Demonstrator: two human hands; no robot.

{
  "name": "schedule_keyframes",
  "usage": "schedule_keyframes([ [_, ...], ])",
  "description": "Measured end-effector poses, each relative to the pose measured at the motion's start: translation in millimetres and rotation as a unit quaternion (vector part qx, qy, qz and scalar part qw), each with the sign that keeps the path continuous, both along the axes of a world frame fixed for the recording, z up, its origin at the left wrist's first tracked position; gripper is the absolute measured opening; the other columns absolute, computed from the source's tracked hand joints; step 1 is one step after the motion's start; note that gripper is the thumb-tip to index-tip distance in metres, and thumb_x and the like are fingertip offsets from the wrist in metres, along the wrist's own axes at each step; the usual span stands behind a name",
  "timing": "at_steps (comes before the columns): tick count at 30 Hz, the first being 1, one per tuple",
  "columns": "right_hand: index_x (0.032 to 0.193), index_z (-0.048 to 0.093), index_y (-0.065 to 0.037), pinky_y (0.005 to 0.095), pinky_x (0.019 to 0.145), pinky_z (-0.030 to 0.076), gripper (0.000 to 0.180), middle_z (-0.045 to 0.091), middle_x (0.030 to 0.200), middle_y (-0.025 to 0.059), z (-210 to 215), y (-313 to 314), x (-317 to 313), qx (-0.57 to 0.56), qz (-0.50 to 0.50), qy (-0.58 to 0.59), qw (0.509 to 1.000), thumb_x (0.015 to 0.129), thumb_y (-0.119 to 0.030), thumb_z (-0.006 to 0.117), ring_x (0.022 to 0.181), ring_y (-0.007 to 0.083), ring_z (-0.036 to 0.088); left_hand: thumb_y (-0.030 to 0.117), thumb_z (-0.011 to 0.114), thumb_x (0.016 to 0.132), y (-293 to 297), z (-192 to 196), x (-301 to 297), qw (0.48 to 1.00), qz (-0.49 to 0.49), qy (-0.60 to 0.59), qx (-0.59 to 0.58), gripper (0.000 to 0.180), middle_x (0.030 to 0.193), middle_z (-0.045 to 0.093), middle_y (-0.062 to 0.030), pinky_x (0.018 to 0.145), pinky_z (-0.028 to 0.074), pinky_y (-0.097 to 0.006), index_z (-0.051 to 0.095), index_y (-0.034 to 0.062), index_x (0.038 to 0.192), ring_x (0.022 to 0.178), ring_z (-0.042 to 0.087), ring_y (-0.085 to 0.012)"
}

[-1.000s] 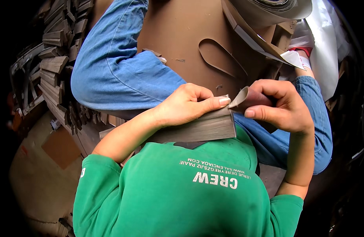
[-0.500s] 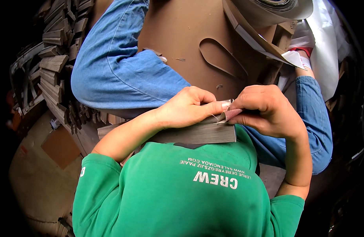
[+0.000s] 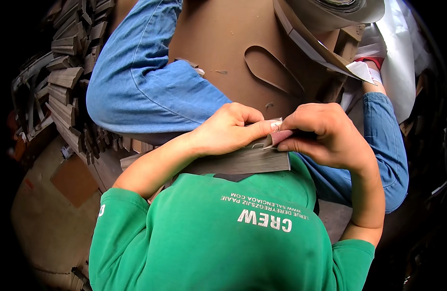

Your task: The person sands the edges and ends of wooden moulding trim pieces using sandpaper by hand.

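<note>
Across my lap lies a grey-brown wood-grain moulding strip, its right end near my right hand. My left hand is closed over the strip from above, thumb stretched along it toward the end. Between the thumb and fingers of my right hand is a folded piece of reddish sandpaper, held against the strip near its end. Thin, pale curled shavings or peeling edges show beside my left thumb. The left fingers under the strip are hidden.
Stacked moulding pieces stand at the left. Ahead is a brown board with a curled brown strip on it. A large roll of sheet material and white sheeting are at the far right. A brown square panel lies lower left.
My right hand has shifted slightly left and up with the sandpaper, which now sits at a different tilt on the strip. The left hand has barely moved.
</note>
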State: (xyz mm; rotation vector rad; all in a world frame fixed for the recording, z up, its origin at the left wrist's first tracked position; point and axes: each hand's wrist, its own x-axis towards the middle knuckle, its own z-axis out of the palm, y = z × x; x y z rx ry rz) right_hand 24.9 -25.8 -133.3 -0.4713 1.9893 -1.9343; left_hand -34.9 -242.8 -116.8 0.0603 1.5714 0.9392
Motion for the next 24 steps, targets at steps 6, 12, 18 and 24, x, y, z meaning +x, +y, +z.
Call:
schedule_keyframes([
  [6,0.084,0.062,0.0,0.0347,0.056,0.047,0.021,0.052,0.07,0.008,2,-7,9,0.126,-0.023,0.186,0.974,0.067,-0.004,0.073,0.064,0.025,0.054,0.044,0.061,0.093,-5,-8,3,0.999,-0.027,-0.017,-0.001,0.047,0.067,0.063,-0.0024,0.057,0.045,-0.027,0.071,0.0,0.083,0.066,0.054,-0.0068],
  [12,0.079,0.058,0.0,0.0307,0.052,0.043,0.024,0.051,0.074,0.0056,-7,-15,13,0.12,-0.091,0.333,0.931,0.062,-0.008,0.073,0.063,0.0196,0.05,0.044,0.06,0.093,-3,-7,0,0.998,0.006,-0.063,-0.005,0.047,0.065,0.06,0.0002,0.057,0.043,-0.025,0.07,-0.0005,0.081,0.065,0.051,-0.0053],
  [18,0.089,0.063,0.001,0.0294,0.06,0.048,0.023,0.061,0.08,0.0077,-1,-4,10,-0.014,-0.189,0.112,0.975,0.069,0.005,0.072,0.069,0.0174,0.058,0.029,0.061,0.095,-7,-10,0,0.999,-0.005,-0.037,-0.014,0.029,0.078,0.063,0.0037,0.064,0.044,-0.022,0.071,0.0026,0.09,0.073,0.053,-0.0033],
  [24,0.095,0.066,0.002,0.0232,0.068,0.05,0.017,0.066,0.082,0.0017,11,19,13,-0.109,-0.098,-0.254,0.956,0.081,0.0,0.073,0.078,0.006,0.06,0.05,0.06,0.091,0,1,-3,0.999,-0.011,-0.023,-0.041,0.052,0.064,0.06,-0.0013,0.058,0.044,-0.027,0.071,0.0005,0.078,0.063,0.052,-0.0076],
])
